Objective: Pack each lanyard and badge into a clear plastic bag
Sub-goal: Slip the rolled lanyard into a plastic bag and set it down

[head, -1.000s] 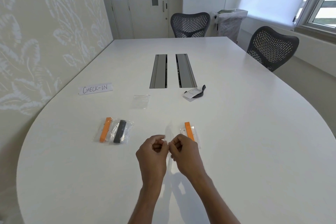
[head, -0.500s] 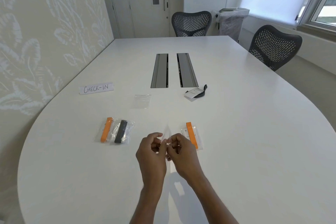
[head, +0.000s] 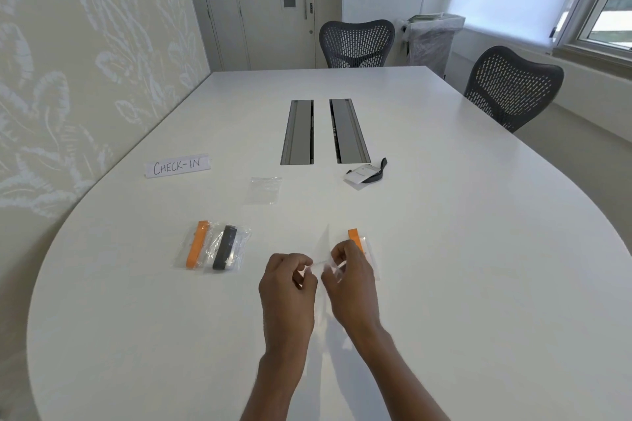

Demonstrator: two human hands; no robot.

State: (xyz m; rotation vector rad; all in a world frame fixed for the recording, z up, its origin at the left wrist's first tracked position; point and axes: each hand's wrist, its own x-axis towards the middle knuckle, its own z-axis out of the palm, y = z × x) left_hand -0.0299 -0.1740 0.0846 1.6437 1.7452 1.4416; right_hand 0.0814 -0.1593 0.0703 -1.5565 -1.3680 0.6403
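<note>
— Pinching that clear plastic bag (head: 324, 248) with both hands, are they?
— Yes. The left hand (head: 287, 287) and the right hand (head: 352, 284) each have fingers curled on it, just below the middle of the frame, above the white counter (head: 478, 267).
— And the lanyards?
— An orange lanyard and badge (head: 355, 238) lie on the counter right behind the right hand, partly hidden by it.
— Anything else?
— Left of the hands, two filled bags lie side by side, the orange-lanyard bag (head: 196, 244) and the black-lanyard bag (head: 225, 248). Higher up lies an empty bag (head: 266, 190). Right of it is a black lanyard with badge (head: 366, 174), and a CHECK-IN sign (head: 177, 166) is at the left.
</note>
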